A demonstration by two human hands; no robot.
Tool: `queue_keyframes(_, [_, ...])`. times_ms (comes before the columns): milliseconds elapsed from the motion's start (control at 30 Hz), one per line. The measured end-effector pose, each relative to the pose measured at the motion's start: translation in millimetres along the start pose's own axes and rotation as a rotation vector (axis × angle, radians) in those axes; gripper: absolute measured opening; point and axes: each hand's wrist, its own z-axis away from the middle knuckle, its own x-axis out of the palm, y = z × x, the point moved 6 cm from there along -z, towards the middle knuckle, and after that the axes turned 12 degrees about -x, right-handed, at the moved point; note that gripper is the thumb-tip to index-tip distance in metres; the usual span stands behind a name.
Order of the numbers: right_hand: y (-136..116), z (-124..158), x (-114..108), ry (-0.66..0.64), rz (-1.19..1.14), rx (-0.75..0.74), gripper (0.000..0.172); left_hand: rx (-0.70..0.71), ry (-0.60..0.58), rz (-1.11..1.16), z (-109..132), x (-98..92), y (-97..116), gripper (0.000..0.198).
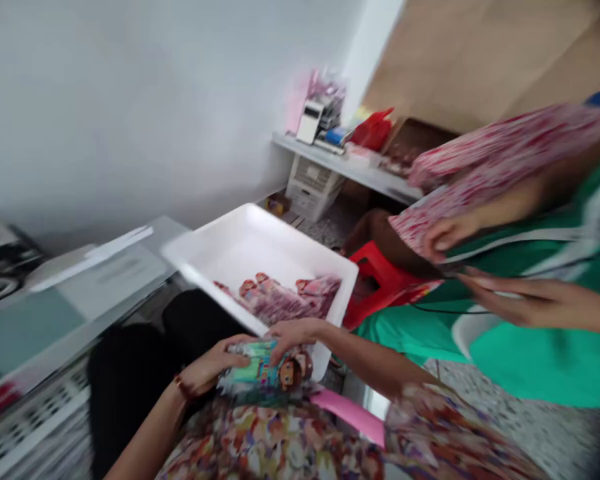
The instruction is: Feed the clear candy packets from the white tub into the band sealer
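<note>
While both hands gripped it | left hand (207, 367) and right hand (293, 331) closed round the packet (265, 372), held over the lap beside the tray (240, 243) | looked light, crinkly, slippery; best pinched at its ends

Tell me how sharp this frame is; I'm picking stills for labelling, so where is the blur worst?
Head view: motion-smeared throughout; worst at right, where the co-worker's hands streak. The left hand, right hand and packet are soft but readable; the white tray keeps clear edges. Lighting is even, no glare.
</note>
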Motion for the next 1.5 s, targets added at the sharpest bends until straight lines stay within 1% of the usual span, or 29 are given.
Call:
queue_keyframes(33, [13.2, -13.4, 20.4, -0.142, 0.021, 0.042, 0.027, 0.003, 0.002, 0.026, 1.7, -1.6, -8.9, 0.065])
queue_keyframes(67, [23.0, -22.2, 34.0, -0.252, 0.046, 0.073, 0.03, 0.004, 0.009, 0.044, 2.7, -3.7, -15.1, 0.065])
queue_keyframes(100, [29.0, -27.5, 41.2, -0.317, 0.024, 0.087, 0.035, 0.004, 0.016, 0.059, 2.9, -5.9, -18.4, 0.065])
queue_keyframes(133, [32.4, -30.7, 42.6, -0.337, -0.006, 0.09, 0.039, 0.0, 0.012, 0.069, 2.2, -7.6, -19.5, 0.066])
queue_keyframes(200, [34.7, -32.5, 37.8, -0.332, -0.036, 0.077, 0.044, 0.008, -0.014, 0.076, -0.6, -10.4, -15.6, 0.07])
queue_keyframes(267, [34.5, -31.9, 32.8, -0.292, -0.037, 0.047, 0.044, 0.043, -0.031, 0.044, -3.5, -14.1, -7.5, 0.072])
queue_keyframes(333, [35.5, -30.7, 33.4, -0.257, -0.052, 0.038, 0.044, 0.086, -0.005, -0.029, -4.5, -20.9, 0.8, 0.066])
queue_keyframes(400, [37.6, -30.3, 38.0, -0.249, -0.071, 0.047, 0.042, 0.129, 0.069, -0.125, -1.9, -31.6, 8.1, 0.06])
queue_keyframes(500, [38.3, -31.2, 42.7, -0.25, -0.087, 0.045, 0.039, 0.149, 0.225, -0.208, 8.9, -53.8, 12.5, 0.053])
queue_keyframes(567, [37.7, -31.2, 43.0, -0.247, -0.095, 0.042, 0.04, 0.12, 0.293, -0.21, 17.0, -66.7, 6.8, 0.048])
queue_keyframes(633, [37.5, -30.2, 42.2, -0.24, -0.071, 0.033, 0.04, 0.1, 0.319, -0.243, 22.7, -72.8, -4.7, 0.041])
queue_keyframes(733, [37.9, -27.2, 41.7, -0.242, 0.041, -0.011, 0.034, 0.137, 0.341, -0.396, 25.8, -68.3, -24.8, 0.028])
queue_keyframes(800, [39.9, -24.6, 42.1, -0.248, 0.133, -0.017, 0.032, 0.138, 0.334, -0.432, 24.8, -61.0, -39.8, 0.025])
queue_keyframes(900, [41.7, -21.0, 43.0, -0.262, 0.294, 0.008, 0.033, 0.053, 0.274, -0.305, 21.2, -50.5, -61.7, 0.037])
queue_keyframes(967, [37.7, -19.2, 43.7, -0.264, 0.434, -0.015, 0.033, 0.024, 0.276, -0.248, 20.6, -45.9, -69.5, 0.04])
queue_keyframes(1000, [33.8, -18.4, 44.6, -0.262, 0.502, -0.049, 0.035, 0.042, 0.299, -0.252, 21.2, -44.5, -70.2, 0.039])
queue_keyframes(1067, [25.1, -15.8, 47.5, -0.259, 0.604, -0.129, 0.041, 0.144, 0.366, -0.294, 25.0, -41.4, -66.1, 0.032])
queue_keyframes(1133, [19.0, -12.0, 51.0, -0.266, 0.658, -0.182, 0.048, 0.243, 0.416, -0.325, 30.9, -36.6, -61.3, 0.026])
queue_keyframes(1167, [17.8, -10.0, 52.6, -0.275, 0.674, -0.188, 0.05, 0.266, 0.421, -0.319, 33.7, -33.5, -60.1, 0.025])
queue_keyframes(1233, [17.9, -6.7, 55.4, -0.303, 0.682, -0.181, 0.05, 0.262, 0.387, -0.283, 38.3, -25.5, -59.9, 0.021])
queue_keyframes(1300, [18.9, -5.2, 57.8, -0.33, 0.663, -0.18, 0.05, 0.241, 0.322, -0.232, 42.0, -16.2, -60.3, 0.018])
queue_keyframes(1367, [19.3, -5.7, 59.2, -0.34, 0.629, -0.188, 0.055, 0.227, 0.279, -0.159, 44.7, -9.1, -60.7, 0.016])
queue_keyframes(1433, [20.5, -7.3, 59.8, -0.353, 0.601, -0.166, 0.06, 0.229, 0.263, -0.064, 45.8, -5.5, -62.0, 0.02])
queue_keyframes(1500, [23.5, -8.8, 60.5, -0.39, 0.575, -0.094, 0.059, 0.243, 0.265, 0.016, 44.7, -4.9, -65.3, 0.025])
